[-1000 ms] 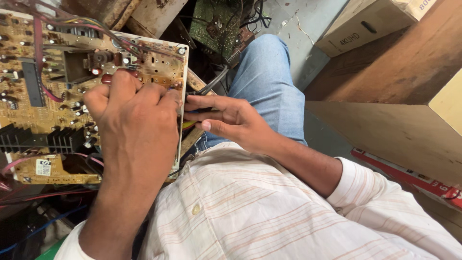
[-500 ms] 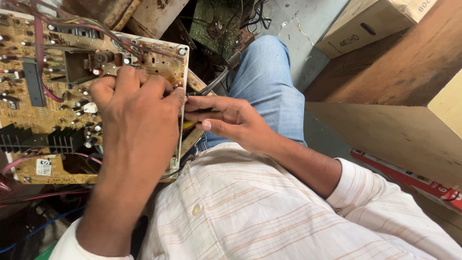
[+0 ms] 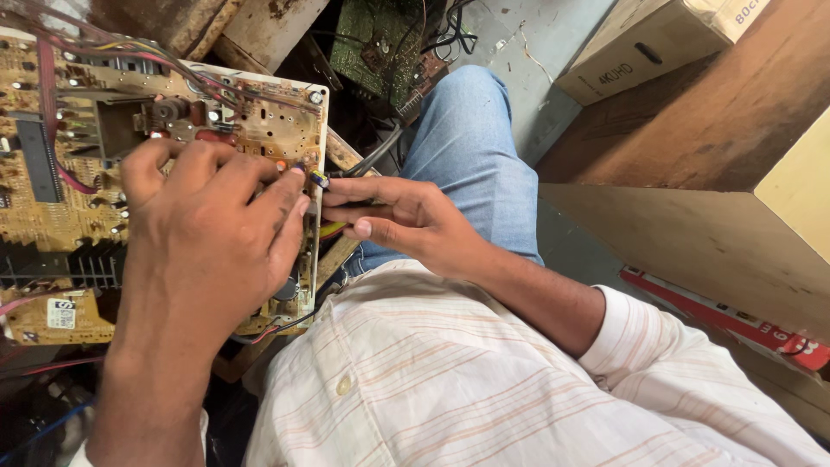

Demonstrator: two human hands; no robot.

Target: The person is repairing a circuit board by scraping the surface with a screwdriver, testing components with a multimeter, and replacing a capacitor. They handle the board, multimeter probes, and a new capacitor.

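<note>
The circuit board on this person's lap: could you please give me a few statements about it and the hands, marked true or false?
1. The left hand lies on top of the tan circuit board. True.
2. The right hand grips a hammer. False: its fingers rest at the board's right edge.
3. Coloured wires run over the board's top. True.
4. The person's trousers are black. False: they are blue denim.
</note>
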